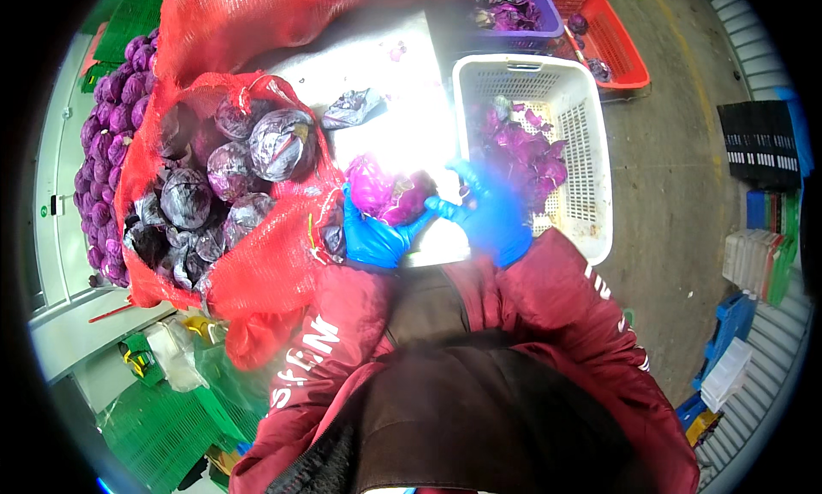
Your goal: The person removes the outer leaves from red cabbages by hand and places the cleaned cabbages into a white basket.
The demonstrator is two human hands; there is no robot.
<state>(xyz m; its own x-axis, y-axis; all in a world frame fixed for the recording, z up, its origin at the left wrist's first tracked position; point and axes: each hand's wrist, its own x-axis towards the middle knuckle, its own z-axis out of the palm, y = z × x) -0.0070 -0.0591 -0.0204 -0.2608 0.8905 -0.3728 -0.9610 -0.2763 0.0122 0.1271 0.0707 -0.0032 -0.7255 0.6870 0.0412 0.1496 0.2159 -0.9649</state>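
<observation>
A red cabbage (377, 191) with bright purple leaves rests in my blue-gloved left hand (375, 241), whose fingers and thumb cup it from below and the left. My right hand (492, 224), also gloved in blue, is just right of the cabbage at the near edge of a white crate. Its thumb and forefinger are spread apart, with the thumb tip close to the cabbage; whether they touch is unclear in the glare. To the left, an open red mesh sack (265, 267) holds several darker, untrimmed cabbages (187, 199). A loose dark outer leaf (353, 109) lies on the bright white work surface (411, 62).
The white crate (591, 151) holds torn purple leaves (522, 156). Behind it stand a purple crate (514, 38) and a red crate (621, 44) with cabbage scraps. Another red sack (231, 32) fills the back left. Trimmed cabbages (116, 143) are piled at far left.
</observation>
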